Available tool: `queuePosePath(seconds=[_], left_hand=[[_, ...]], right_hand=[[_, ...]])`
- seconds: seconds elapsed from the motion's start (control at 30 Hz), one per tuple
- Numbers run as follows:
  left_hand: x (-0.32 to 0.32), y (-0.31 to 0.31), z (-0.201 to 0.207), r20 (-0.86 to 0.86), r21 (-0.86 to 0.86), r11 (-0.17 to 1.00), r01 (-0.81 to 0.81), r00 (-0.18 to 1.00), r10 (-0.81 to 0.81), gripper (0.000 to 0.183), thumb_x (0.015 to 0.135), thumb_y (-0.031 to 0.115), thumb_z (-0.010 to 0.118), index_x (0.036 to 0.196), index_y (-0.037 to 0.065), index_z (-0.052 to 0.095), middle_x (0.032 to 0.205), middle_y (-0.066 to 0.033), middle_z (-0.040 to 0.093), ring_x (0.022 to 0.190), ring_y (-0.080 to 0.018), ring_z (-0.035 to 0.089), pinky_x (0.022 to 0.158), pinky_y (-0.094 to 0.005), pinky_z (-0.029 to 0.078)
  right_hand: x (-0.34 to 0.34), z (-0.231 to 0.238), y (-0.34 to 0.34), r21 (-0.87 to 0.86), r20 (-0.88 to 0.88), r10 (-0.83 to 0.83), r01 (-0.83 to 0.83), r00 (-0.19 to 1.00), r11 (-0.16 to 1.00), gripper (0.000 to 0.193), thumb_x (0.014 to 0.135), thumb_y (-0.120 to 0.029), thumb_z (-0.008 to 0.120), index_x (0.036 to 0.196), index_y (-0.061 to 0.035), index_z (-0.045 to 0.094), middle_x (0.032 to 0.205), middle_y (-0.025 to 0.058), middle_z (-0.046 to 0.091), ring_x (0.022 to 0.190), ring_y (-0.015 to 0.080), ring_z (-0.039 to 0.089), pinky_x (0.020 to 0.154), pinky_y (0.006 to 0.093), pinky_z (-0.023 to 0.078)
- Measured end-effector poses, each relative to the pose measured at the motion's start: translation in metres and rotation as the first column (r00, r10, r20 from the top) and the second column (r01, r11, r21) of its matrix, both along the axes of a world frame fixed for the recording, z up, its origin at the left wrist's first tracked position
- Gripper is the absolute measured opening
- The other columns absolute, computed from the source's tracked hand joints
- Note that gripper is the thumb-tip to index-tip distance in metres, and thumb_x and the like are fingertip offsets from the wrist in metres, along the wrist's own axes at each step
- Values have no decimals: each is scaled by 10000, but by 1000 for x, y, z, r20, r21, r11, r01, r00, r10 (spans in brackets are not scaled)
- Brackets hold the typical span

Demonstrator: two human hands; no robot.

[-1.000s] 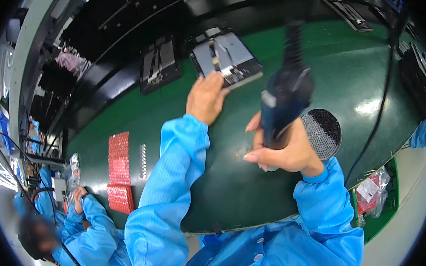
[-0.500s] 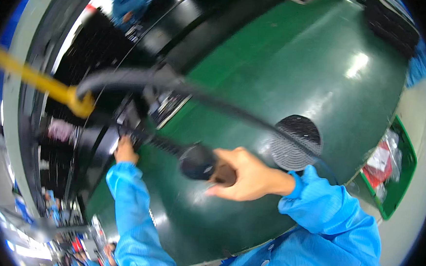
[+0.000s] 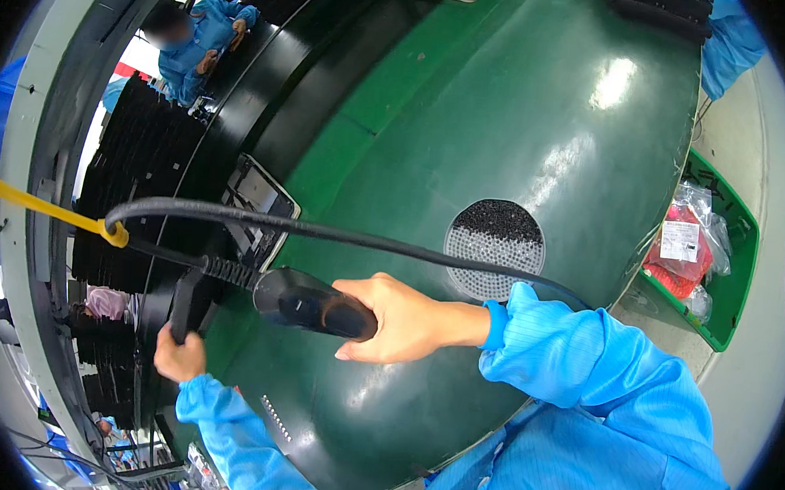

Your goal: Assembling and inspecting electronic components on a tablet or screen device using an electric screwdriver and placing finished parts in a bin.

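Observation:
My right hand (image 3: pixel 406 322) is closed round a black corded tool that looks like an electric screwdriver (image 3: pixel 304 301), held above the green bench mat (image 3: pixel 381 424). From its ribbed cord end a black cable (image 3: pixel 348 236) runs to a yellow strap (image 3: pixel 49 203). Toward the left, my left hand (image 3: pixel 181 355) grips a dark flat piece (image 3: pixel 187 304) near the black rail along the bench. What that piece is exactly I cannot make out. Beyond the screwdriver lies a black-framed tray with a silvery inside (image 3: pixel 256 205), partly behind the cable.
A round grey pitted dish (image 3: pixel 490 273) holds small black parts. Nearer me lies a short row of small pale pieces (image 3: pixel 276 418). At right stands a green bin (image 3: pixel 733 293) with bagged red items. Black stacked trays (image 3: pixel 132 171) and a co-worker (image 3: pixel 193 53) are across the rail.
My right hand and the screwdriver have shifted left in view. My left hand has moved left and lower, and the dark piece in it now shows upright. The whole view has turned somewhat.

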State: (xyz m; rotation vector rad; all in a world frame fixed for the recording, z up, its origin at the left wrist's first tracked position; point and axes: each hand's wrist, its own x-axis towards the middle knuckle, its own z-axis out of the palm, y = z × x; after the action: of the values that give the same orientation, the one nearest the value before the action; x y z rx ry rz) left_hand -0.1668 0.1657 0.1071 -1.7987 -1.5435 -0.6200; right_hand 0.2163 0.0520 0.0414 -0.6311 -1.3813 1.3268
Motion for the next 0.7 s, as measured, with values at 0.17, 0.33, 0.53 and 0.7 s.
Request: queuePosePath(seconds=[0.17,0.33,0.53,0.7], left_hand=[[16,-89,36,170,118,992,45,983,-64,298,645,-4,606,933,12,679,712,-183,657,607,-279,642,627,-355,503],[73,-151,19,251,156,937,312,905,-343,288,631,-30,630,918,-31,659,826,-172,679,732,-274,663,708,-332,519],[157,-209,-8,105,-316,791,523,848,-519,445,583,115,708,1008,6,631,1035,-166,657,941,-336,640,833,-428,469],[196,-253,-54,378,-529,521,670,736,-562,615,603,254,837,1097,-17,590,1135,-155,630,1135,-369,556,1002,-575,305]], right_hand=[[6,5,3,87,11,-79,78,997,993,281,653,-80,718,800,-14,488,635,76,484,596,146,488,553,330,410],[23,24,5,38,-32,-211,212,977,977,290,651,-65,743,834,-22,523,688,-25,462,623,86,427,542,279,385],[71,45,-1,6,-104,-416,419,903,908,392,710,-13,784,1044,-17,580,616,14,592,473,88,550,428,232,425],[84,31,11,94,-117,-503,513,857,853,319,740,16,735,995,31,544,604,50,579,453,121,544,447,251,444]])
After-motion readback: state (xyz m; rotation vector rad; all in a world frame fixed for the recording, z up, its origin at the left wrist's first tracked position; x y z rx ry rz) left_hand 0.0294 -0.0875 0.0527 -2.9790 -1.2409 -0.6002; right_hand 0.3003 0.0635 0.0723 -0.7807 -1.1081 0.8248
